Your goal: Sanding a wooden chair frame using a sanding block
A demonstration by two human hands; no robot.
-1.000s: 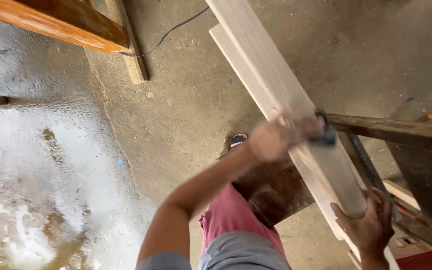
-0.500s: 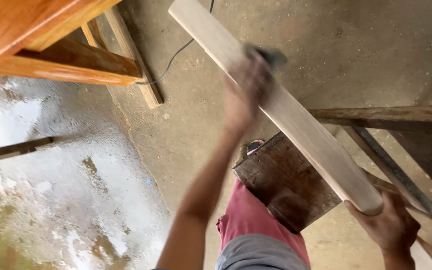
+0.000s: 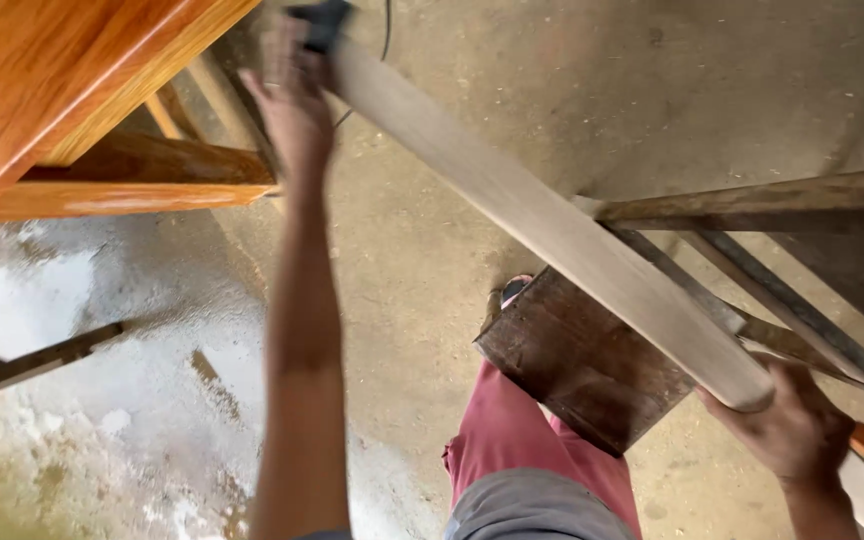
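Two hands work one long pale plank (image 3: 552, 225): the left hand (image 3: 294, 100), arm stretched far out, presses a dark sanding block (image 3: 320, 18) on the plank's far end, while the right hand (image 3: 792, 425) grips its near end from below. The plank slants across a dark wooden trestle (image 3: 752, 205), above the concrete floor (image 3: 432, 230), near an orange varnished table (image 3: 62, 90).

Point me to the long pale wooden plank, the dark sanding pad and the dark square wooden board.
long pale wooden plank (image 3: 552, 225), head view, middle of its top face
dark sanding pad (image 3: 320, 20), head view, its upper side above the left hand's fingers
dark square wooden board (image 3: 582, 360), head view, centre of its face
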